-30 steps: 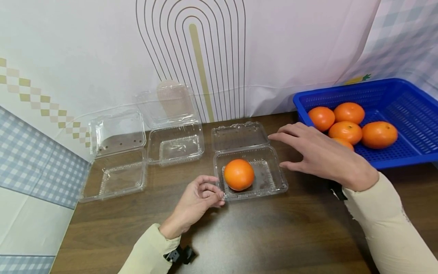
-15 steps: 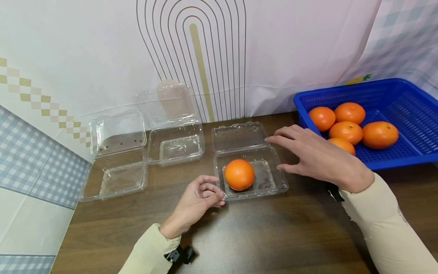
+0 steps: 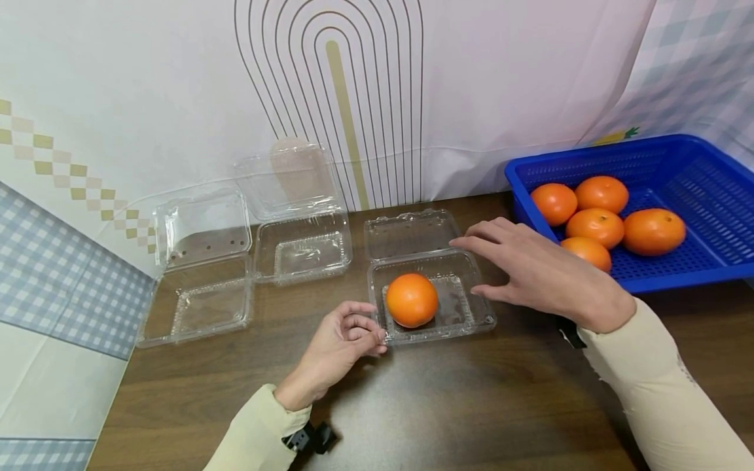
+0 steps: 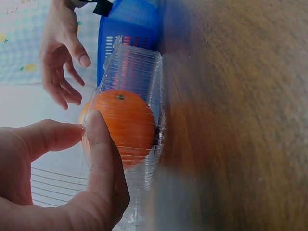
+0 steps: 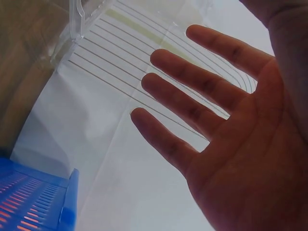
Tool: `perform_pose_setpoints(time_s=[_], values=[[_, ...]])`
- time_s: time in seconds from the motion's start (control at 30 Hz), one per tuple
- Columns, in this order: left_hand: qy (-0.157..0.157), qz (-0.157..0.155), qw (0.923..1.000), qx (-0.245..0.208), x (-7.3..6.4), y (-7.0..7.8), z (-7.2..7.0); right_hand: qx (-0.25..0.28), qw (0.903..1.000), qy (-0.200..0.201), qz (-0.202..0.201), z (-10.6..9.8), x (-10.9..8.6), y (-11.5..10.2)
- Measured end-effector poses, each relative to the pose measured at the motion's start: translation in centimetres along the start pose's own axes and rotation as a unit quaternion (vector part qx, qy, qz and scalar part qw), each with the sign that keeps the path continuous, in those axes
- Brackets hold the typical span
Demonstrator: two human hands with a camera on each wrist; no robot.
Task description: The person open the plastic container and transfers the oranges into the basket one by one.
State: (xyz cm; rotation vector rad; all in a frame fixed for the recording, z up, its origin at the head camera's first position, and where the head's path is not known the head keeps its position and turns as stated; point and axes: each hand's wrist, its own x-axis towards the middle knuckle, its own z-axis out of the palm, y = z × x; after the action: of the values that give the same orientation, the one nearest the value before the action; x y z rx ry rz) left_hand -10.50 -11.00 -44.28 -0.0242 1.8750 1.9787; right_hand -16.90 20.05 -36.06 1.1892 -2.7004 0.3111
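Observation:
A clear plastic clamshell box (image 3: 455,307) lies unfolded on the wooden table, its lid (image 3: 412,235) spread toward the wall. One orange (image 3: 412,301) sits in the left half of its base; a small green stem spot shows on it in the left wrist view. With thumb and forefinger my left hand (image 3: 338,337) pinches the rim at the box's front left corner. My right hand (image 3: 538,271) hovers by the box's right side, palm down, fingers spread and holding nothing. In the right wrist view its fingers (image 5: 187,77) are apart from each other.
Two more clear boxes (image 3: 303,252) (image 3: 206,301) stand with raised lids at the left, near the wall. A blue basket (image 3: 724,261) with several oranges (image 3: 654,232) occupies the right back, partly behind my right hand. A patterned cloth (image 3: 483,85) covers the wall.
My right hand has drifted left and slightly down, away from the basket toward the box's right edge. The left hand, the box and its orange have stayed put.

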Motion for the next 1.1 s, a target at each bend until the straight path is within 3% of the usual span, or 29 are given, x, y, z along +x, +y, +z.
perform_pose_setpoints(time_s=[0.7, 1.1], values=[[0.0, -0.001, 1.0, -0.002, 0.0, 0.0, 0.0, 0.0, 1.0, -0.006, -0.005, 0.8, 0.4, -0.5], [0.0, -0.001, 1.0, -0.003, 0.1, -0.1, 0.0, 0.002, 0.9996, -0.029, 0.0, 1.3, 0.8, -1.1]])
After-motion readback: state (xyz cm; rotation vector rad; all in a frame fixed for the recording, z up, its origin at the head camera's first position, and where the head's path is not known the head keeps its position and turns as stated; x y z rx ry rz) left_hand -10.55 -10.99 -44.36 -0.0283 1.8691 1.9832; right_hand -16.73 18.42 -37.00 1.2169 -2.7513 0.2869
